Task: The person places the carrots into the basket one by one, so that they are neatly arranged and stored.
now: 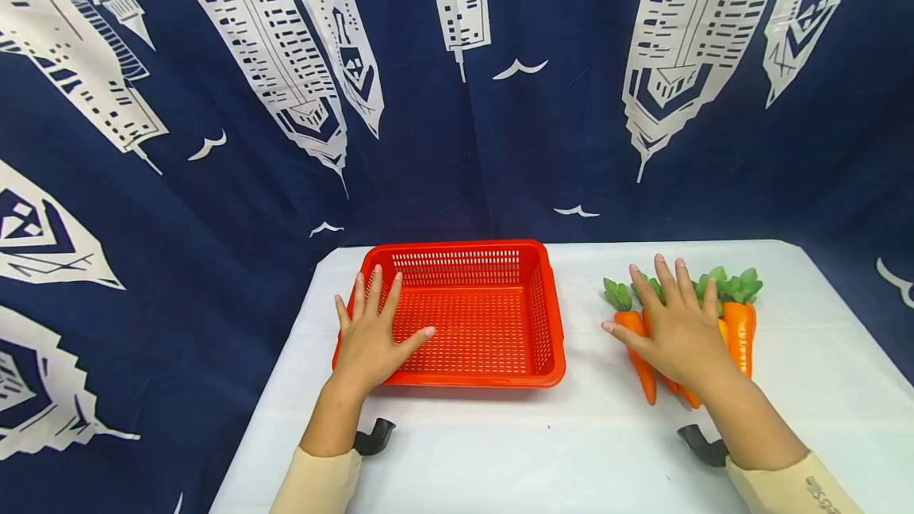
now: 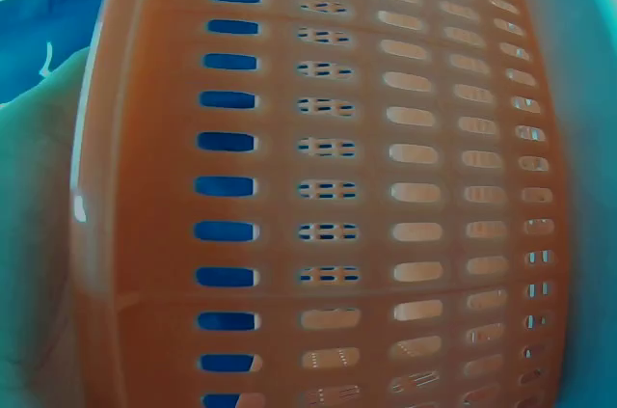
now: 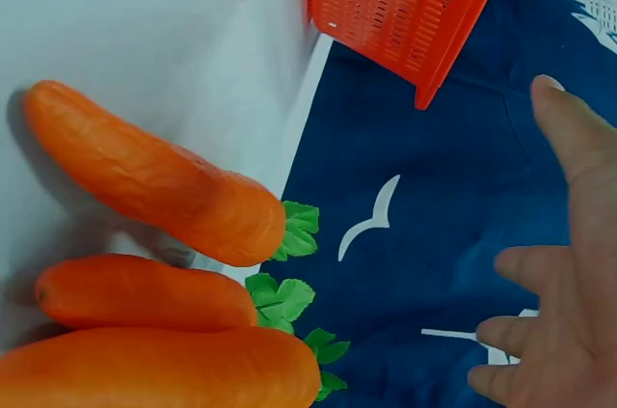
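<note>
My left hand, fingers spread and straight, is over the left side of a red perforated basket. The basket's slotted wall fills most of the left wrist view. Above a bunch of carrots with green leafy tops, my right hand is spread out, holding nothing and hiding part of them. An orange carrot shows to its right and another carrot to its left. In the right wrist view, carrots lie beside each other, and the right hand appears at the edge with its thumb extended.
A white-covered table carries the basket and the carrots. Behind it hangs a dark blue cloth printed with white buildings and birds. A black curved piece sits by the left wrist, a similar black piece by the right.
</note>
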### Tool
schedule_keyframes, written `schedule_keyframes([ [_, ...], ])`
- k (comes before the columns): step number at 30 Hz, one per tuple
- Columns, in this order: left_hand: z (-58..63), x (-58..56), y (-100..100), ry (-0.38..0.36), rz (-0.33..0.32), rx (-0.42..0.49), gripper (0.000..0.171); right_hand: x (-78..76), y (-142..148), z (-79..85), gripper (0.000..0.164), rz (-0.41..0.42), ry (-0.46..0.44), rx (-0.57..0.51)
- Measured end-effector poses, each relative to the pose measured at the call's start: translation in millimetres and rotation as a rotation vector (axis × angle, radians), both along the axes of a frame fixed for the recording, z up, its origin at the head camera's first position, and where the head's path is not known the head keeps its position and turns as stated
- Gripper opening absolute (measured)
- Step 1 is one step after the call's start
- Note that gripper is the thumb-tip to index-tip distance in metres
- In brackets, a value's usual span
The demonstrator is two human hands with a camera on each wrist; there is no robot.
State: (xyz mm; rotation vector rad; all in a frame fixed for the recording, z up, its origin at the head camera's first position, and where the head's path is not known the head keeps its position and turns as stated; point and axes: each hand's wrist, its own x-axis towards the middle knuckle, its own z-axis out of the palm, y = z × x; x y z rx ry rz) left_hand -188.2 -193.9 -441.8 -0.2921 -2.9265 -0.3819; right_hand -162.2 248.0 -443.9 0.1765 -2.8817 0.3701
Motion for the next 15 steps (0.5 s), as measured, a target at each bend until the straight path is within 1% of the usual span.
schedule_keyframes([
  [4, 3.8, 3.3, -2.9, 0.024, 0.003, 0.064, 0.096, -0.3, 3.4, -0.8, 0.099, 0.005, 0.048, -0.078],
  [7, 5.9, 5.0, -6.1, 0.078, 0.016, 0.13, 0.092, 0.5, 5.5, -0.5, 0.096, -0.003, 0.066, -0.138],
  [9, 6.7, 5.6, -8.9, 0.124, 0.029, 0.162, 0.09, 1.7, 7.2, 0.3, 0.095, -0.015, 0.067, -0.171],
  [11, 7.0, 5.8, -12.2, 0.154, 0.043, 0.189, 0.088, 3.8, 9.6, 1.9, 0.093, -0.026, 0.07, -0.2],
  [13, 7.7, 7.1, -15.9, 0.159, 0.055, 0.222, 0.086, 5.6, 12.4, 3.4, 0.091, -0.032, 0.074, -0.229],
  [15, 8.4, 9.4, -20.4, 0.143, 0.064, 0.264, 0.086, 7.5, 15.6, 4.7, 0.088, -0.038, 0.073, -0.265],
])
